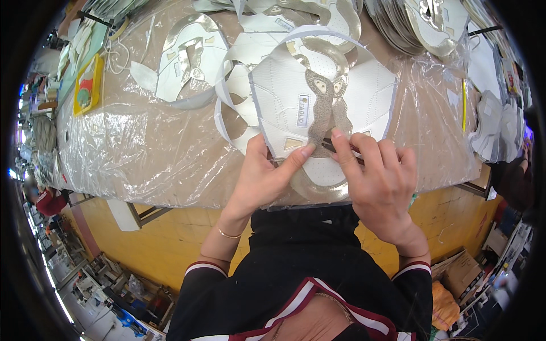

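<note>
Upper (318, 96), a flat white shoe panel with a silver-grey wavy overlay (325, 108) down its middle, lies on the plastic-covered table (142, 148) at the near edge, straight ahead of the person. Left hand (264, 176) pins its lower edge, thumb pressed flat on the white leather beside the overlay. Right hand (378, 182) pinches a thin dark tool (335, 148), tip at the overlay's lower end, just beside the left thumb.

Judged step: working the overlay's lower end onto the panel, aligning or pressing it down. The next move looks to need the panel kept flat under the left hand and fine tip control along the overlay edge, with no slip on the plastic.

Hard to make out: what the tool is, since the fingers hide most of it; whether the tip touches the overlay; the panel's bottom edge, under both hands. More cut pieces (193, 57) and stacks (421, 23) lie behind, partly cut off at the rim.
</note>
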A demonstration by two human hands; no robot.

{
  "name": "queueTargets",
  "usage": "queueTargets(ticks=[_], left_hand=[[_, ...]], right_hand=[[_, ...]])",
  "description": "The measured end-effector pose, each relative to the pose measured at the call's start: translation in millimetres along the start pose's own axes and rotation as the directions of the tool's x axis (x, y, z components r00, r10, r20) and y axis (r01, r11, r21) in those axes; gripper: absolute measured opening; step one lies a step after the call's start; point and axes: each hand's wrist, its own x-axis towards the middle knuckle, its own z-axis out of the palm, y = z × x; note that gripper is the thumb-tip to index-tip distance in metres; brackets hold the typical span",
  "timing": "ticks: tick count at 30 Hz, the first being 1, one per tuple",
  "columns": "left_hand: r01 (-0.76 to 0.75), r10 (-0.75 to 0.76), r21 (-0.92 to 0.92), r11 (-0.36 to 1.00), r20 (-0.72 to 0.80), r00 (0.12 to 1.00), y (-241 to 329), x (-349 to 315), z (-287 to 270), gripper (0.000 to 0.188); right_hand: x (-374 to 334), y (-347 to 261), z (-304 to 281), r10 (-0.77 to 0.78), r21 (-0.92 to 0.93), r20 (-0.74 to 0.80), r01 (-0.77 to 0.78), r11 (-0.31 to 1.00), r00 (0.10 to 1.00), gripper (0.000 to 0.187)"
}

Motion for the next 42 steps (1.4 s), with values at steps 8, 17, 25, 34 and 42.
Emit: queueTargets(ticks=[8,17,25,34,42], left_hand=[[0.022,-0.022,0.014,1.000,0.002,1.000,1,-1,-2,0.028],[0.004,-0.010,0.070,0.998,0.076,0.997,8,-2,-4,0.030],[-0.093,0.042,0.322,0.942,0.162,0.986,14,3,-8,0.022],[-0.242,0.148,0.430,0.870,0.240,0.959,13,3,-4,0.024],[0.233,-0.218,-0.225,0.946,0.089,0.972,-11,-6,-13,0.049]], right_hand=[[-1,1,5,-0.091,-0.050,-0.087,0.087,0.995,0.992,0.032],[3,31,-2,-0.007,0.123,0.050,0.000,0.992,0.999,0.031],[8,33,-5,-0.145,0.134,0.215,0.118,0.984,0.966,0.026],[8,27,2,-0.181,0.108,0.257,0.158,0.981,0.949,0.025],[-4,23,5,0.398,0.793,0.302,-0.460,0.399,0.866,0.030]])
